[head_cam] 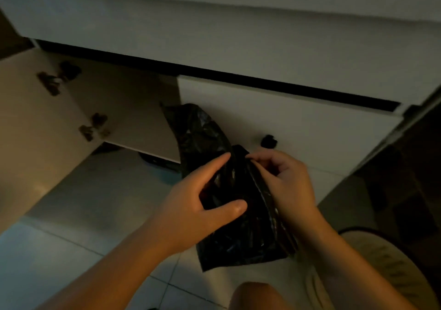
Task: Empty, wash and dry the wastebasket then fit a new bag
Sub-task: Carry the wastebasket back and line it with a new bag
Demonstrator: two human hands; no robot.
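A black plastic bag point(202, 133), folded and crumpled, hangs between both hands in front of the white cabinet. My left hand point(198, 202) grips its left side, index finger stretched along the plastic and thumb pressed on the front. My right hand point(284, 178) pinches the bag's upper edge with thumb and fingertips. The bag's lower end point(238, 250) reaches down towards my knee point(253, 295). No wastebasket is in view.
A white cabinet door point(35, 123) with two metal hinges stands swung open on the left. A closed door point(298, 123) with a dark knob point(269, 141) is right behind the bag. Light floor tiles point(83, 214) lie below. The scene is dim.
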